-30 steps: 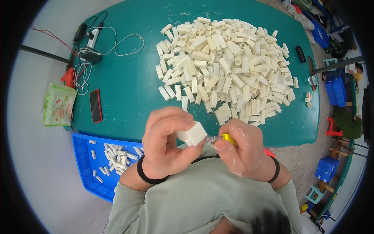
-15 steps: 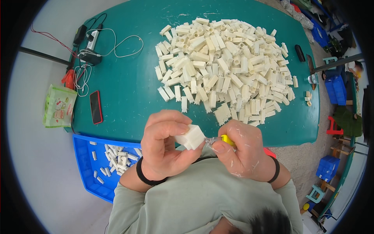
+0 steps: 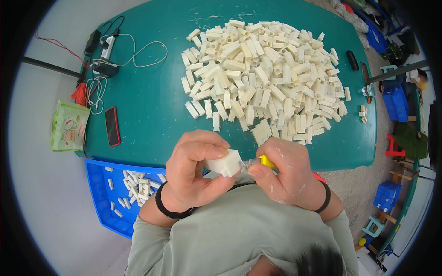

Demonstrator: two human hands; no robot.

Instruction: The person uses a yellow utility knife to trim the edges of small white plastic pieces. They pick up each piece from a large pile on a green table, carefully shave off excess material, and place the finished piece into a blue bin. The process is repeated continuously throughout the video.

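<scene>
My left hand [image 3: 195,170] grips a white block-shaped plastic part [image 3: 223,163] between thumb and fingers, its end turned to the right. Closed in my right hand [image 3: 286,171] is a yellow-handled tool [image 3: 267,162], most of it hidden by the fingers. Curled pale shavings [image 3: 247,164] hang where the tool's tip meets or nears the part; the tip itself cannot be made out. Bits of shaving also stick to the back of my right hand. Beyond both hands a large heap of cream plastic parts [image 3: 262,73] lies on the green table [image 3: 152,106].
At the lower left, a blue bin [image 3: 101,202] holds several white parts. The table's left side carries a phone [image 3: 112,126], a power strip [image 3: 107,48] with cables, and a green-white bag [image 3: 70,126]. A black case [image 3: 352,60] and small pieces [image 3: 363,113] lie along the right edge.
Both hands keep their grips and have shifted only slightly. The end of the tool has moved a little to the left, closer to the part's right end.
</scene>
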